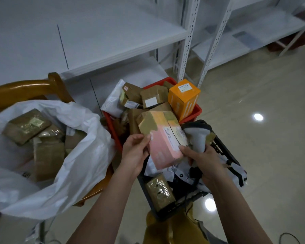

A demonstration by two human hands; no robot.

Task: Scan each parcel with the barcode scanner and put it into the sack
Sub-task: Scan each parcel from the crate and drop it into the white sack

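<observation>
My left hand [135,150] grips the left edge of a pink parcel [163,138] patched with brown tape, its white label facing up. My right hand [203,158] holds the grey barcode scanner [200,138] by its handle, and its fingertips also touch the parcel's lower right corner. The scanner's head sits just right of the label. The white sack [74,155] lies open at the left, draped over a wooden chair [32,88], with several brown taped parcels [26,125] inside.
A red crate [195,112] ahead is heaped with brown parcels, a white mailer and an orange box [184,98]. A black crate [224,150] beneath my hands holds a brown parcel [159,191] and bags. White metal shelving [187,39] stands behind.
</observation>
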